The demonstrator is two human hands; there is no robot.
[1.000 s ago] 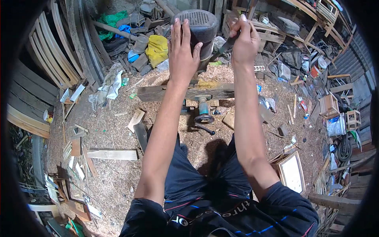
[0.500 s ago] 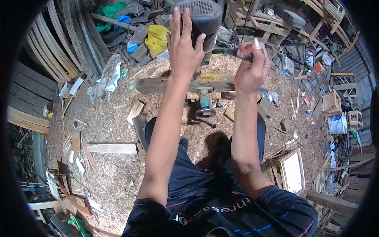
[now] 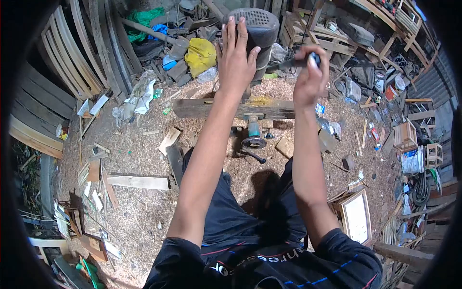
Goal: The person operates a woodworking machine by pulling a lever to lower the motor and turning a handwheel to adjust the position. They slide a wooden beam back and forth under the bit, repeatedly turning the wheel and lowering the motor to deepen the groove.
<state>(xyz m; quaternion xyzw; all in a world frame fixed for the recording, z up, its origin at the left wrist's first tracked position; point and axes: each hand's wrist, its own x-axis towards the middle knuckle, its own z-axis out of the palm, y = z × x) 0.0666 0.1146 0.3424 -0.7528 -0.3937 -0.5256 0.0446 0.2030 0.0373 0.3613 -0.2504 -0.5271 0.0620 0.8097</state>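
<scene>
Your left hand lies flat, fingers spread wide, against the motor above the plank. Your right hand, arm raised, is fisted around a tool pointing at the motor.

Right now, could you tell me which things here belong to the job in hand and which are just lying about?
In use:
left hand flat on the dark motor housing
right hand gripping a blue-handled tool
wooden beam under the motor

Lying about:
yellow bag
loose plank
framed panel
small wooden crate
</scene>
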